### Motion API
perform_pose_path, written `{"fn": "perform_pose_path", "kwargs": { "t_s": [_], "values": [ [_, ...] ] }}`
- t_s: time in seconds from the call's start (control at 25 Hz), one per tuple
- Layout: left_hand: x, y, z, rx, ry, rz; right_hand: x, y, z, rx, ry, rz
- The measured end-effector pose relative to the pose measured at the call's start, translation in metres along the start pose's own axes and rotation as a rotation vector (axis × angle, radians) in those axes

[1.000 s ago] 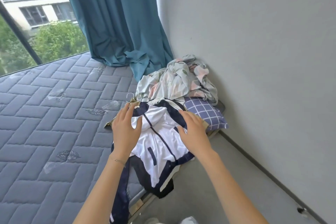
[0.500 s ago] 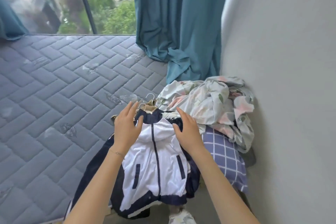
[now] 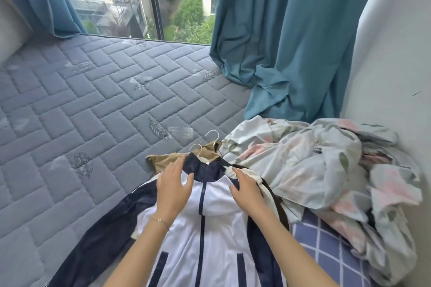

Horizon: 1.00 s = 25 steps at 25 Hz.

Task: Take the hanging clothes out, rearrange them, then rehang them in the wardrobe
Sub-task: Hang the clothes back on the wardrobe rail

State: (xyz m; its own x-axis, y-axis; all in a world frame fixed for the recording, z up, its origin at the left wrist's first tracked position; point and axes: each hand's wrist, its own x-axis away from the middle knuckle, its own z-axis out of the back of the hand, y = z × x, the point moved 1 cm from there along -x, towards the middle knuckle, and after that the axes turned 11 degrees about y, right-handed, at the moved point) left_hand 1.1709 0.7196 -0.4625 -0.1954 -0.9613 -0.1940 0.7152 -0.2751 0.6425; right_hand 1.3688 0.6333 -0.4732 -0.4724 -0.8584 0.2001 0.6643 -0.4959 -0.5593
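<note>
Since a second ago the white-and-navy jacket (image 3: 217, 240) has gone from lying skewed over the mattress (image 3: 93, 100) edge to lying straight, zip toward 12 o'clock, one sleeve (image 3: 105, 235) spread toward 8 o'clock, left hand (image 3: 172, 190) and right hand (image 3: 247, 191) now flat on its shoulders.

White-navy jacket (image 3: 210, 235) — flat, zipped, on mattress (image 3: 81, 112)

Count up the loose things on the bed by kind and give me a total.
Garments I can tell apart: 2, a white and navy jacket and a tan garment under it
Hanger hooks: 2
Floral bedding heap: 1
Checked pillow: 1
Total: 6
</note>
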Motion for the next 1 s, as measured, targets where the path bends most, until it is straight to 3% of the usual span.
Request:
{"fn": "perform_pose_path", "kwargs": {
  "t_s": [0.24,0.36,0.48,0.72,0.8,1.0],
  "values": [
    [0.007,-0.056,-0.096,0.061,-0.033,0.018,-0.069,0.047,-0.09,0.148,0.03,0.091],
    [0.005,-0.07,-0.12,0.01,-0.035,0.023,-0.087,0.059,-0.113,0.241,0.007,0.067],
    [0.002,-0.075,-0.129,0.106,-0.036,0.127,-0.092,0.059,-0.124,0.334,0.072,0.127],
    [0.006,-0.063,-0.131,0.457,-0.031,0.62,-0.064,0.035,-0.107,-0.118,0.274,0.095],
    [0.006,-0.052,-0.13,0.545,-0.019,0.693,-0.045,0.025,-0.106,-0.212,0.245,0.129],
    [0.007,-0.044,-0.132,0.481,0.057,0.742,-0.016,0.019,-0.101,-0.346,0.117,0.154]
  ]
}}
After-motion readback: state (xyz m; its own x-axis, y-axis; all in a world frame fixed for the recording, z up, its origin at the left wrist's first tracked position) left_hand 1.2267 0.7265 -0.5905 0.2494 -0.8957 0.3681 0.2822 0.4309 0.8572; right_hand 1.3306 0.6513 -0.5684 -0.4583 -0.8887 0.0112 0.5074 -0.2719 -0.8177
